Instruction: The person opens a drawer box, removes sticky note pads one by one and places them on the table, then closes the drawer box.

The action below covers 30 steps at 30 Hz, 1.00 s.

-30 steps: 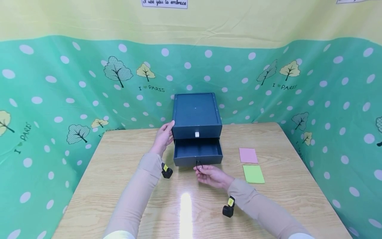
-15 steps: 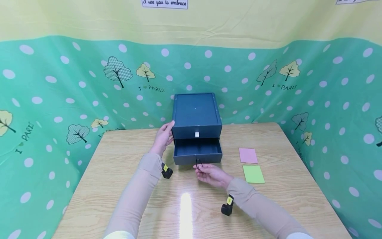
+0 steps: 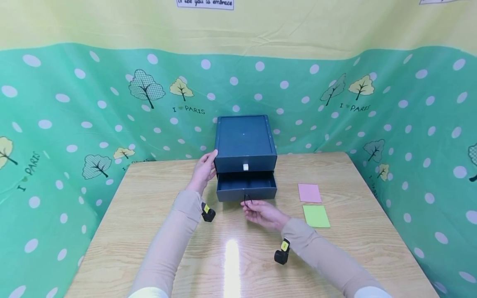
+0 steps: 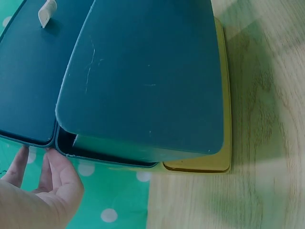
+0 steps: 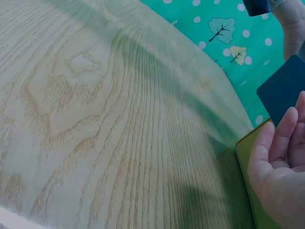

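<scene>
A dark blue two-drawer box (image 3: 244, 136) stands at the back of the table. Its upper drawer is closed and has a small white pull tab (image 3: 245, 167). The lower drawer (image 3: 246, 194) sticks out part way, and nothing shows inside it. From its front hangs a black loop pull (image 3: 247, 199), pinched by my right hand (image 3: 265, 214). My left hand (image 3: 203, 170) rests against the box's left side, thumb near the front top corner. In the left wrist view, its fingertips touch the box's side edge. The right wrist view hides the loop.
A pink square pad (image 3: 309, 193) and a green square pad (image 3: 316, 216) lie right of the box on the wooden table (image 3: 156, 223). Behind hangs a green dotted curtain (image 3: 123, 103). Under the drawer, the left wrist view shows a yellow base (image 4: 221, 157).
The lower drawer has slid a little inward, toward the box, and my right hand has moved with it, still holding the loop. My left hand stays against the box's side.
</scene>
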Motion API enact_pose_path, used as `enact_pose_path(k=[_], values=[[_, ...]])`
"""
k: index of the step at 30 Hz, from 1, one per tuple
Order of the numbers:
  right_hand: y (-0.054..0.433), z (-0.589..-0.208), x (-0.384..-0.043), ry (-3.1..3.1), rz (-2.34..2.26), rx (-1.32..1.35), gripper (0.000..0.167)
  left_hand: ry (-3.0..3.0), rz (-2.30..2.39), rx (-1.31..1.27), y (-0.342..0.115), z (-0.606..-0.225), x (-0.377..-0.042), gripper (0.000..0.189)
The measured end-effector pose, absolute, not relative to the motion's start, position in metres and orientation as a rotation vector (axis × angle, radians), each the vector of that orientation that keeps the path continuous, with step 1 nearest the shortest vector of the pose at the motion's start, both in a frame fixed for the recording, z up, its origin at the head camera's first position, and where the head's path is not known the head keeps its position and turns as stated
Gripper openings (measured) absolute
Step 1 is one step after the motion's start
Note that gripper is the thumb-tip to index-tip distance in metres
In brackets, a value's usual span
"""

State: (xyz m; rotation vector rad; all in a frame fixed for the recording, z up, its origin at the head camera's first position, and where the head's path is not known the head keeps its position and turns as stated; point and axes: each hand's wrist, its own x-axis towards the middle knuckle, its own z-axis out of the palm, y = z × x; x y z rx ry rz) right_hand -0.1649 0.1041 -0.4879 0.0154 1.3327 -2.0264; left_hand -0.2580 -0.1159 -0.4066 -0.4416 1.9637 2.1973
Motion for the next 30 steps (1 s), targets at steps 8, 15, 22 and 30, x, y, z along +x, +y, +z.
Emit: enact_pose_path(k=[8, 15, 22, 30], values=[[0.103, -0.486, -0.170, 1.335, -2.042, -0.007, 0.022, 1.956, 2.206, -0.436, -0.116, -0.407, -0.259, 0.053], [0.100, -0.484, -0.174, 1.352, -2.049, 0.036, 0.023, 1.951, 2.203, -0.440, -0.116, -0.407, -0.258, 0.053], [0.099, -0.483, -0.179, 1.384, -2.061, 0.060, 0.028, 1.943, 2.207, -0.423, -0.117, -0.407, -0.258, 0.054], [0.095, -0.486, -0.184, 1.404, -2.069, 0.097, 0.025, 1.946, 2.195, -0.423, -0.118, -0.407, -0.257, 0.056]])
